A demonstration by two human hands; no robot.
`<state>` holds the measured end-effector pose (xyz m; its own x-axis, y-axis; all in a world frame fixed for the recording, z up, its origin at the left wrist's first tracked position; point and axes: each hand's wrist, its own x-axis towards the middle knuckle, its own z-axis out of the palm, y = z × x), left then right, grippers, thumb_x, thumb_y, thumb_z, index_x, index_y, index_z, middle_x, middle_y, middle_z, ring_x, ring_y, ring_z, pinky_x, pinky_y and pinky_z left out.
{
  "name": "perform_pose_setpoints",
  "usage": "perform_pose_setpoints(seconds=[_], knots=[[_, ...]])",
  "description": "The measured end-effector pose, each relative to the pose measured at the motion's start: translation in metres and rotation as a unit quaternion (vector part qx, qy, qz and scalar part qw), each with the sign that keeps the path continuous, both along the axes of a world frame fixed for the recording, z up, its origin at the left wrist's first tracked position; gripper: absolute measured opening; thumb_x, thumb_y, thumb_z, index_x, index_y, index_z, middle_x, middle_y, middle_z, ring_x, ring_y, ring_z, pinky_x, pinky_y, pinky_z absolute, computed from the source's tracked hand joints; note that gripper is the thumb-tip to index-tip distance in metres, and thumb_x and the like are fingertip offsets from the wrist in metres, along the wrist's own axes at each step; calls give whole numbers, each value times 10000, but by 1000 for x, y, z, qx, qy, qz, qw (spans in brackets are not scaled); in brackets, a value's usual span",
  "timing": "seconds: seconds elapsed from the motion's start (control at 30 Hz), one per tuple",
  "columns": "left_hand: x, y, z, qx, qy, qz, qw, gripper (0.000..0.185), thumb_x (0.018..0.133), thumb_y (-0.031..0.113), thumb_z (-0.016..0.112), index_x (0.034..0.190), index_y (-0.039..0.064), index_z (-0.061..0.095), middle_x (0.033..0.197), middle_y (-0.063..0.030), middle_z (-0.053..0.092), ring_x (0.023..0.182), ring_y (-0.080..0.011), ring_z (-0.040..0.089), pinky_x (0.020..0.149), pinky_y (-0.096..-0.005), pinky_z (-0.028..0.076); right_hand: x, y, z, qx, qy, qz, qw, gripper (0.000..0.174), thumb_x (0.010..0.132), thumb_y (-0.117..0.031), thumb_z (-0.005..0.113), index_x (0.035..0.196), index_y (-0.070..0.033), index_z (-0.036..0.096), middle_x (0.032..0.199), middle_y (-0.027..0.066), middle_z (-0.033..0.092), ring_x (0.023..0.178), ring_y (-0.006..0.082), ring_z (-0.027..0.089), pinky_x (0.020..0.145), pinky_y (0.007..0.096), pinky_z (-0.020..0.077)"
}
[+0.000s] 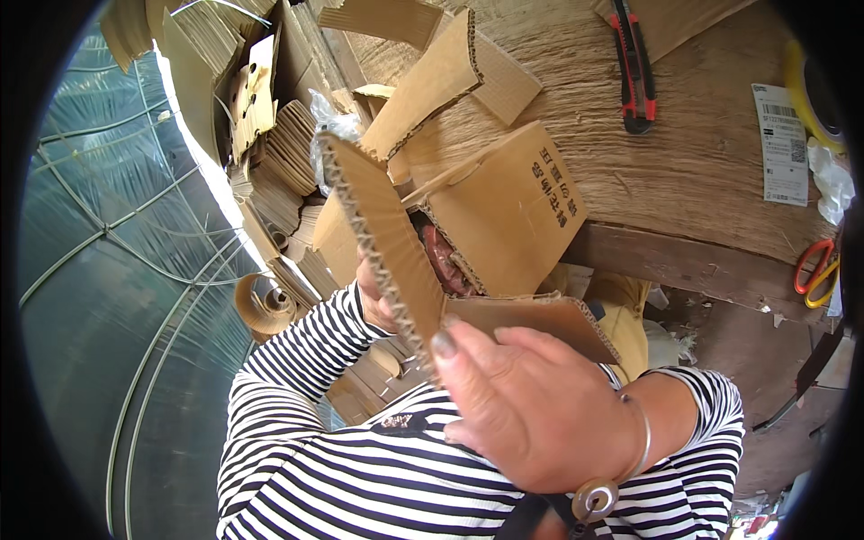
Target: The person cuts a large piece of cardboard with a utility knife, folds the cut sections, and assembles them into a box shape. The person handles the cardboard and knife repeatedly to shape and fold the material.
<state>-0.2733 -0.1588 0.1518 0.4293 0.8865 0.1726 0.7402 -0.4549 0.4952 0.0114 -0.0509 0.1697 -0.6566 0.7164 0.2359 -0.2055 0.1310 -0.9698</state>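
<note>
A corrugated cardboard box (499, 209) with printed characters on its side rests at the edge of the wooden table, its end flaps standing open. Reddish-brown contents (445, 260) show through the opening; what they are I cannot tell. My left hand (376, 293) is mostly hidden behind the raised long flap (385, 250), with a few fingers visible at its lower side. My right hand (530, 398), with a bracelet at the wrist, lies over the corner where the long flap and the lower flap (533, 320) meet. Its thumb and fingertips touch the cardboard.
On the wooden table (560, 81) lie a red and black utility knife (633, 74), a printed label (783, 145), a yellow tape roll (813, 101) and cardboard pieces (432, 81). Scissors (818, 270) are at its right edge. Stacked cardboard (287, 148) stands to the left, beside plastic sheeting (135, 236).
</note>
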Motion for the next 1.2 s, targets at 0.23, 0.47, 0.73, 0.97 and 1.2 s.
perform_pose_setpoints(seconds=[0.23, 0.47, 0.73, 0.97, 1.2], knots=[[5, -2, 0, 4, -7, 13, 1000, 805, 843, 411, 801, 1470, 78, 421, 1555, -212, 305, 1403, -540, 337, 1102, -589, 422, 14, 8, 15, -61, -23, 39, 997, 776, 670, -210, 843, 1327, 77, 547, 997, 194, 701, 754, 268, 675, 675, 340, 524], [-4, -4, -8, 32, -7, -9, 999, 827, 805, 512, 799, 1439, 104, 460, 1529, -211, 352, 1392, -509, 362, 1093, -596, 401, 11, 9, 5, 51, -96, -76, 991, 389, 746, -154, 726, 1135, -135, 742, 1021, 37, 597, 845, 196, 569, 834, 431, 486], [8, 5, 9, -13, 35, 4, 999, 851, 778, 632, 768, 1384, 97, 503, 1461, -215, 429, 1375, -498, 395, 1058, -626, 397, 31, -1, -13, -101, -124, -63, 985, 588, 705, -99, 790, 1271, -104, 630, 1187, 100, 602, 998, 283, 604, 952, 456, 451], [10, 10, 16, -25, 70, -12, 997, 917, 766, 660, 759, 1394, 58, 470, 1449, -235, 431, 1350, -505, 420, 1049, -648, 381, 39, -6, -34, -222, -122, 69, 965, 560, 765, -105, 772, 1281, -19, 572, 1014, 119, 682, 910, 306, 684, 734, 379, 558], [11, -4, 6, 24, 43, 17, 999, 1047, 800, 738, 664, 1508, 46, 326, 1477, -247, 405, 1367, -490, 404, 1129, -605, 332, 41, -16, -29, -148, 9, 42, 988, 552, 740, -104, 786, 1230, 69, 601, 1025, 206, 712, 817, 305, 723, 658, 351, 576]])
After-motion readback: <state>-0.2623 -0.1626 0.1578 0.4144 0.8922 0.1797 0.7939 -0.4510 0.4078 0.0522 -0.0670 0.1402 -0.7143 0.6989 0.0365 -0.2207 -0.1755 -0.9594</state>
